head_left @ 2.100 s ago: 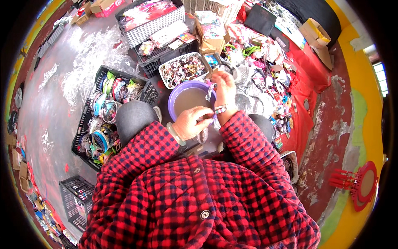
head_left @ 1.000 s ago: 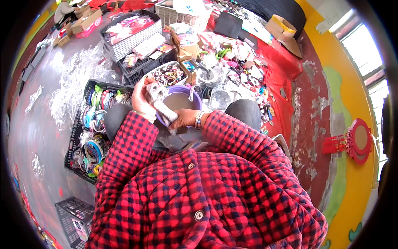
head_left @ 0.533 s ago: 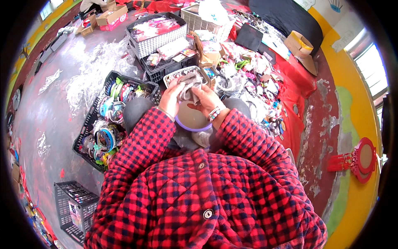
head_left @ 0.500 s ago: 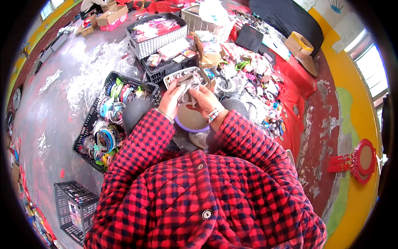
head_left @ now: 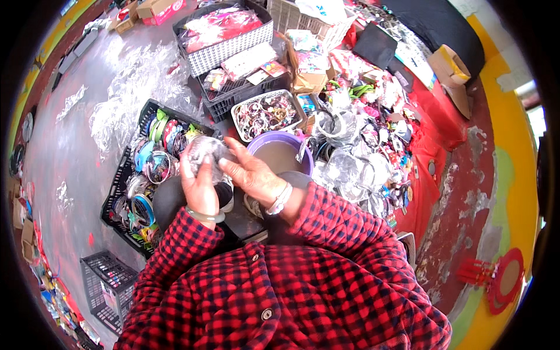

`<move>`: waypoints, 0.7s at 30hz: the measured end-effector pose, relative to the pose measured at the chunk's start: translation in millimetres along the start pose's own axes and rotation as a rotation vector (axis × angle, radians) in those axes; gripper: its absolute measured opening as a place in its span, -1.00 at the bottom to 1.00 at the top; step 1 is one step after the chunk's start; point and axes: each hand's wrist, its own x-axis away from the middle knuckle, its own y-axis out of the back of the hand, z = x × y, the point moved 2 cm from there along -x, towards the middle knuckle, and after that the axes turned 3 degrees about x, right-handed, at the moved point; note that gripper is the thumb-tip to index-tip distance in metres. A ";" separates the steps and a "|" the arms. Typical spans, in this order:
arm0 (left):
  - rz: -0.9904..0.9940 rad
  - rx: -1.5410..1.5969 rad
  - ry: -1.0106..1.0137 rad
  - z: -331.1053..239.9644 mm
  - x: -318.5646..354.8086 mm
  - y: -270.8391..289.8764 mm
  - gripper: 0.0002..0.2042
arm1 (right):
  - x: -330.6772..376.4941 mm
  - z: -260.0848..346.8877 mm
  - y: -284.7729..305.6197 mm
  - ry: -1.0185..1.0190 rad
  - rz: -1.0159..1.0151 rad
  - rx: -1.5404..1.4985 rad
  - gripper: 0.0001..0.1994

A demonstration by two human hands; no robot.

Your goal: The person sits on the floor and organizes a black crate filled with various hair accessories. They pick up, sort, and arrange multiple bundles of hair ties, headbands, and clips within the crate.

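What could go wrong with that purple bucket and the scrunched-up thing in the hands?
The purple bucket holds cloudy liquid close to the person's knee, so a bump might spill it. A splash might wet the trinkets in the white basket beside it. And the crumpled bundle in the left hand could slip if that grip loosens.

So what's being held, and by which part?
A greyish bundle, by its near left side, in the left hand; whether the right hand grips it too is unclear.
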 end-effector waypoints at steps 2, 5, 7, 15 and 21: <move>0.149 -0.392 -0.205 7.5 -1.3 -5.7 -0.60 | -14.5 -7.3 -5.0 0.060 0.095 -0.344 -0.50; 0.450 -0.807 -0.568 5.2 -1.4 -19.9 -0.50 | -21.7 5.8 -5.1 0.000 0.022 -0.665 -0.46; 0.563 -0.982 -0.471 3.7 -0.6 -22.8 -0.49 | -38.9 -8.1 -0.3 -0.153 -0.073 -0.846 -0.59; 0.395 -1.139 -0.472 -48.1 34.9 12.0 -0.69 | -100.3 -22.9 48.7 -0.331 -0.205 -0.586 -0.63; 0.253 -1.102 -0.439 -85.9 57.0 44.6 -0.84 | -65.1 -39.1 161.4 -0.313 -0.553 -0.344 -0.74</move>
